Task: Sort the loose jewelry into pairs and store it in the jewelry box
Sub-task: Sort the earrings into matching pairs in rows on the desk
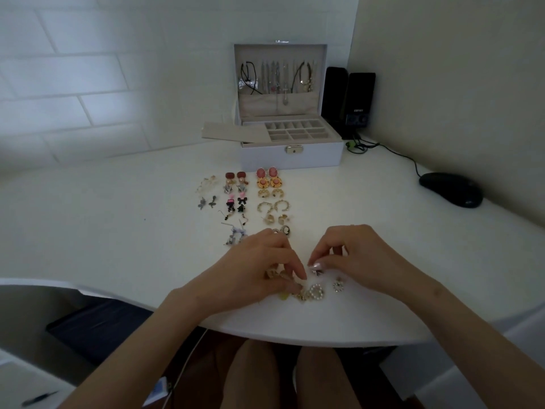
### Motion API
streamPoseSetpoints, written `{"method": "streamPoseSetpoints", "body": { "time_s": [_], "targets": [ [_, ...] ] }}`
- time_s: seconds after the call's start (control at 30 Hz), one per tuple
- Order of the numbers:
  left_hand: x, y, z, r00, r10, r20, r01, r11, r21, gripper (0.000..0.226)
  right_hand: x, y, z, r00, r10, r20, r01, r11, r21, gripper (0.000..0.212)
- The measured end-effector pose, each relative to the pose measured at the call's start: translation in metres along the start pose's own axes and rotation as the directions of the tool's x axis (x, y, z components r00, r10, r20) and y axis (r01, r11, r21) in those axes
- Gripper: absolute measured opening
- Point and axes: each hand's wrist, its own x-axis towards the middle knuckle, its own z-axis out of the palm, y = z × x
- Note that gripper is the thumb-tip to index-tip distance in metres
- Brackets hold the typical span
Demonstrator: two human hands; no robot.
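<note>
White desk (118, 246), pairing under way: both hands are working the last loose heap at the near edge.

Reading leftward first, I am seeing paired earrings (244, 202) lying in neat columns, with the jewelry box (292, 156) standing open behind them. The left hand (259, 270) is curling down into the loose heap (300, 293), fingertips touching gold pieces; whether it is gripping one I cannot tell. The right hand (354, 261), close beside it but apart, is pinching a silvery piece (318, 272) between thumb and forefinger. I am judging this as mate-hunting. Doing it well means spreading the heap flat, lifting one piece clear so hooks are not snagging neighbours, and setting each match just beside its twin below the columns.
</note>
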Motion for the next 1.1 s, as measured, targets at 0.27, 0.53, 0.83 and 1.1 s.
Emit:
{"method": "streamPoseSetpoints", "body": {
  "time_s": [0.27,0.53,0.83,1.1],
  "targets": [
    [0.003,0.003,0.000,0.999,0.033,0.037,-0.034,0.998,0.043,0.011,-0.017,-0.010,-0.003,0.986,-0.075,0.148,0.092,0.990,-0.108,0.017],
    [0.001,0.008,-0.002,0.998,-0.048,0.052,0.050,0.998,-0.028,0.010,-0.022,-0.011,-0.003,0.994,-0.037,0.105,0.043,0.998,-0.052,0.017],
    [0.002,0.013,-0.012,0.983,-0.165,-0.083,0.136,0.951,-0.277,0.005,-0.020,-0.005,-0.014,0.998,-0.031,0.048,0.020,0.975,0.221,0.012],
    [0.006,0.016,-0.014,0.954,-0.299,-0.017,0.212,0.712,-0.669,0.003,-0.016,-0.009,-0.020,0.998,0.057,0.008,-0.054,0.884,0.465,0.008]
  ]
}}
